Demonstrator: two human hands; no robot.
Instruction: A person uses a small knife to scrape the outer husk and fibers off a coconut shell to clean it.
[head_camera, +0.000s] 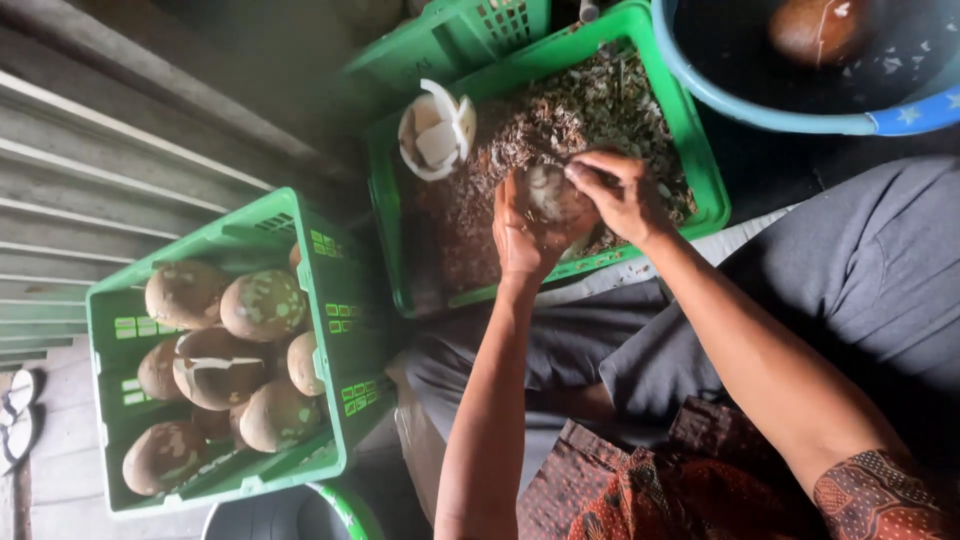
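My left hand (522, 235) cups a round brown-grey coconut (552, 192) from below, holding it over a green crate (690, 130) filled with brown and pale shavings. My right hand (622, 192) rests on the coconut's upper right side with its fingers curled against the surface. Whether a tool sits in that hand is hidden. Both forearms reach in from the lower right.
A second green crate (120, 330) at the left holds several mottled brown coconuts. A white broken coconut piece (437, 130) lies in the shavings crate. A blue tub (800, 115) with dark water and one brown coconut (815, 28) stands at top right. Grey trousers cover my lap.
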